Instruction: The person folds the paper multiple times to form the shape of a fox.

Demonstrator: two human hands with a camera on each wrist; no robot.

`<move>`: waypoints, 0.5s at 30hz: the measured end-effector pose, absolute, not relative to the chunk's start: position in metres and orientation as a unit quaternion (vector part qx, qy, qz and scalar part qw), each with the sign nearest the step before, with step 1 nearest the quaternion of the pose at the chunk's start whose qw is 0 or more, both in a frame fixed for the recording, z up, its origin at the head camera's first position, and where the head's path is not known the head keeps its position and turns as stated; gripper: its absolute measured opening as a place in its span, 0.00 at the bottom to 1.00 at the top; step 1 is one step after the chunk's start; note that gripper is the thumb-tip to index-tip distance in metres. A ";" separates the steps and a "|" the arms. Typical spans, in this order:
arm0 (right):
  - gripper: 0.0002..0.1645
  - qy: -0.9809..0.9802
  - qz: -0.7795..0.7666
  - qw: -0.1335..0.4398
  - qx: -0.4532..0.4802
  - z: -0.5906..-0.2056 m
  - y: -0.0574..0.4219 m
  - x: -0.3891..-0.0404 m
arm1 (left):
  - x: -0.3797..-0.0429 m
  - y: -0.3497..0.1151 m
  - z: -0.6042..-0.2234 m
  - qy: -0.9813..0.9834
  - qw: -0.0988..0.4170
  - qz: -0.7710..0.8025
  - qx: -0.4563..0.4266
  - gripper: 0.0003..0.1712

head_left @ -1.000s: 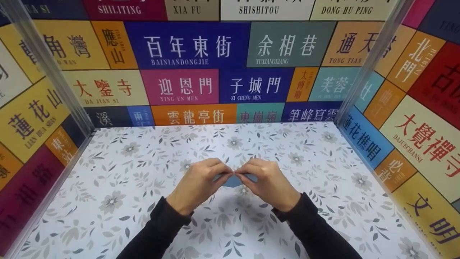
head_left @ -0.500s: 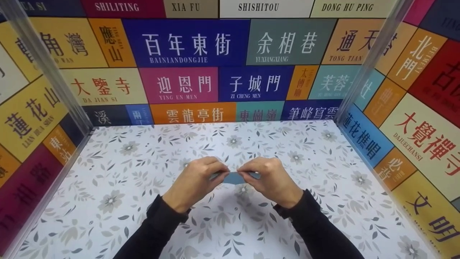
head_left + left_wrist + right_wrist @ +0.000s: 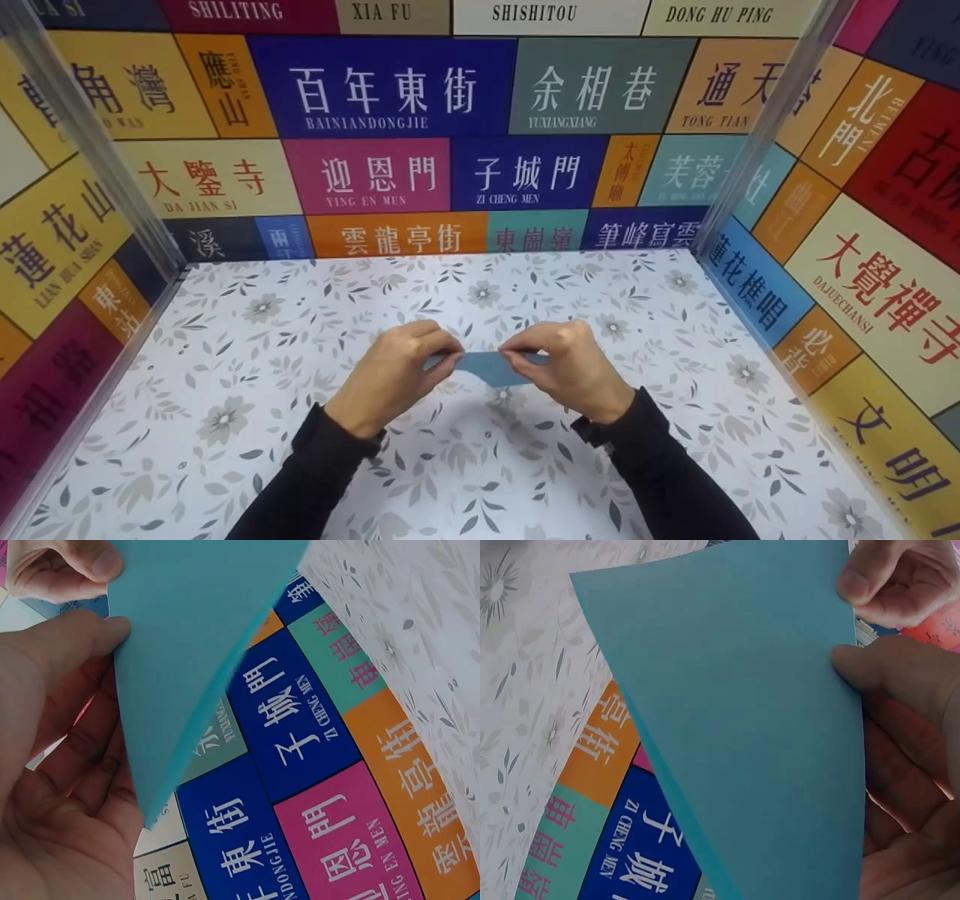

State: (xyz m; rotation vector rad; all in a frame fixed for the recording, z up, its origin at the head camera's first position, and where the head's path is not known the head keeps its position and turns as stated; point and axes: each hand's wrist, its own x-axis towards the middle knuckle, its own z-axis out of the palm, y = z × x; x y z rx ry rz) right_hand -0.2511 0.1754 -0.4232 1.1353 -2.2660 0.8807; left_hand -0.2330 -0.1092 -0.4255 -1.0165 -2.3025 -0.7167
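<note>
Reads "BAINIANDONGJIE" on a blue wall panel (image 3: 381, 88), "YING EN MEN" on a pink panel (image 3: 367, 176), "DAJUECHANSI" on a cream panel (image 3: 885, 300).

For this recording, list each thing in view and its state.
Left hand: pinching the sheet's edge.
Right hand: pinching the same edge, fingertips apart from the left's.
Blue sheet: raised, seemingly folded, a second layer showing along one side.
Floral tabletop: flat.
Printed back wall: upright.

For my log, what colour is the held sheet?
The sheet is teal-blue; best view: right wrist.
</note>
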 end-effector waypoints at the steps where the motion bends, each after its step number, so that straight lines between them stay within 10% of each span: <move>1: 0.05 -0.824 0.320 0.228 0.408 -0.423 0.176 -0.252 | -0.234 -0.110 -0.425 -0.850 0.258 -0.266 -0.374 0.02; 15: 0.07 -0.826 0.322 0.230 0.402 -0.422 0.183 -0.258 | -0.238 -0.121 -0.422 -0.859 0.246 -0.275 -0.356 0.03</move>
